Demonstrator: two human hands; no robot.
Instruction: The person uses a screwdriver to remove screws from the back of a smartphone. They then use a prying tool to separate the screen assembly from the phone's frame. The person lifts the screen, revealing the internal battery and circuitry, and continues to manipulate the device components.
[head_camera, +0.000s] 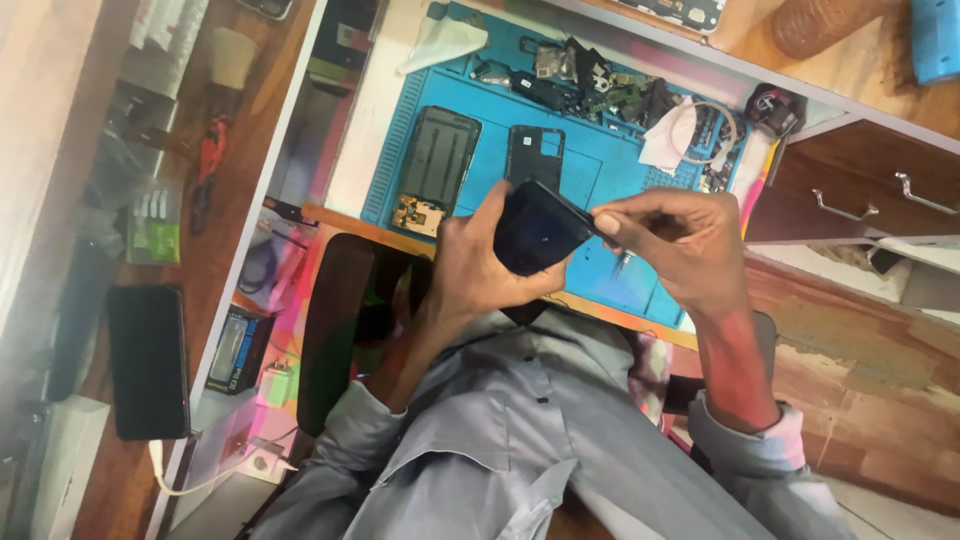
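Note:
My left hand (480, 262) grips a black phone (538, 230), tilted above the near edge of a blue work mat (590, 165). My right hand (678, 240) pinches at the phone's right edge and holds a thin metal-tipped tool (622, 264) pointing down. On the mat beyond lie an opened phone body (436, 168) showing its board, and a dark back cover (535, 152).
Several small phone parts (600, 90), a white cloth (665, 135) and a coiled cable crowd the mat's far edge. A wooden drawer unit (860, 190) stands at the right. On the left bench lie a black phone (148, 362) on a white cable and red-handled pliers (208, 160).

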